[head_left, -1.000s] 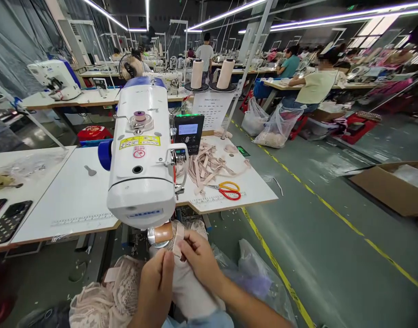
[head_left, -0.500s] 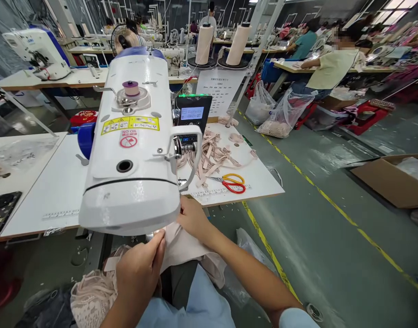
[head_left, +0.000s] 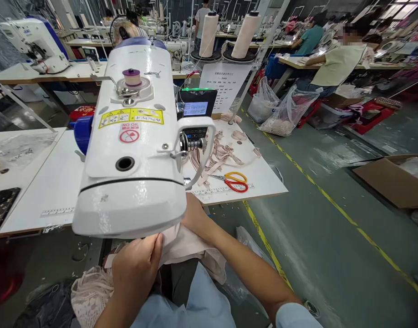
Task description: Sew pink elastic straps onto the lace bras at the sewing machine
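left hand [head_left: 135, 269]: I see it at 6 o'clock, fingers pinched on the pink fabric [head_left: 181, 246], likely to keep it taut as it runs under the machine head.
right hand [head_left: 193, 216]: at 5 o'clock, mostly hidden under the sewing machine [head_left: 134, 150]; touching the fabric, grip I cannot tell.
fabric: pale pink, soft, creased; lies at the near desk edge below the machine head; lace piece [head_left: 89, 294] bunched at 7 o'clock.
desk [head_left: 52, 191]: scissors [head_left: 232, 181] at 2 o'clock, beside loose pink straps [head_left: 216, 155], within reach of the right arm.
far: control panel [head_left: 195, 111], two thread cones [head_left: 209, 34].
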